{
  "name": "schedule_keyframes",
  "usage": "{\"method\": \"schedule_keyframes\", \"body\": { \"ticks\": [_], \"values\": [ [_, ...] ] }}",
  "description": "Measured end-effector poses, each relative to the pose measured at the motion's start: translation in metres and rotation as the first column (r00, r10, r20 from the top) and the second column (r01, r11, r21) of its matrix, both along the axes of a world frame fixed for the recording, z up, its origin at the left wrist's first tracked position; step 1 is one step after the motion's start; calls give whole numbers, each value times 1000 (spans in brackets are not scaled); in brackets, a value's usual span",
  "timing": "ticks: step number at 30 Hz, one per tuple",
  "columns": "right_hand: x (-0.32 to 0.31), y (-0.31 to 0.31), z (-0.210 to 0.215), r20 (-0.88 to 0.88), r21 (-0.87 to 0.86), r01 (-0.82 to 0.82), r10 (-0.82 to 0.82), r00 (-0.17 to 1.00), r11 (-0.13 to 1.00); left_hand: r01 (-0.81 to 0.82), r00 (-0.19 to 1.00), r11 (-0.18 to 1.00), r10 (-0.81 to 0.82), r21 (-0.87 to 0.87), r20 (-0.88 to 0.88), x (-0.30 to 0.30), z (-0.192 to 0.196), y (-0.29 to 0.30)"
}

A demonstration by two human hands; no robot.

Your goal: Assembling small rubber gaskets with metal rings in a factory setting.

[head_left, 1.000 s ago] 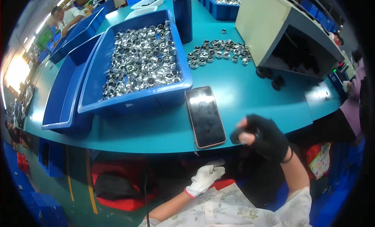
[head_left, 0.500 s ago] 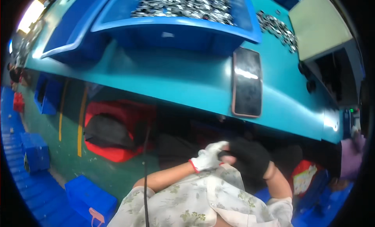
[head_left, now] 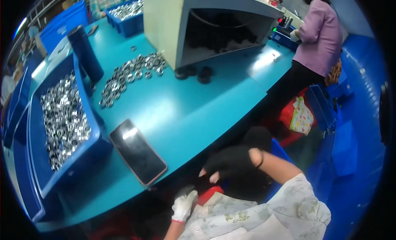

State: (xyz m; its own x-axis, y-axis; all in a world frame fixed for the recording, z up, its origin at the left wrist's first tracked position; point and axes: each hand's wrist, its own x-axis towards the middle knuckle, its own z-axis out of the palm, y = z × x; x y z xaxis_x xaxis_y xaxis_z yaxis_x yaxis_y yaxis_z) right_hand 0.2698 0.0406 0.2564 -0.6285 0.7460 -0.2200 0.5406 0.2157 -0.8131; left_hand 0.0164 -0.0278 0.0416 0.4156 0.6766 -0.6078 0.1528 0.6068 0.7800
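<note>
Far left, a blue bin holds a heap of small shiny metal parts, and further along the table more loose parts lie spread out. Right of the bin, the phone lies flat, screen up, its near end just beside the table's front edge; a brush from a hand or sleeve could, I judge, push it over and drop it, and a shove of the bin could do the same. Its long axis runs slantwise, from the far left end down to the near right end, which points at the edge and the wearer; which end is its top I cannot tell. Next comes the left hand, white-gloved, below the edge; whether its fingers grip anything is unclear. Rightmost, the right hand, in a black glove with bare fingertips, is apart from the left; its grip I cannot tell either.
</note>
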Motion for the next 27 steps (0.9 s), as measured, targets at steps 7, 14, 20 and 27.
{"method": "schedule_keyframes", "body": {
  "ticks": [7,14,20,27],
  "values": [
    [106,119,-1,-105,614,584,-677,728,532,25,988,998,-17,-53,153,40,66,31],
    [99,169,-26,12,809,291,-510,860,510,-31,993,743,-52,669,105,68,153,52],
    [143,273,-1,-179,914,353,-581,794,200,303,949,131,47,944,-311,93,205,97],
    [161,410,35,-198,952,304,-692,694,32,658,727,90,184,748,-662,128,212,115]
  ]
}}
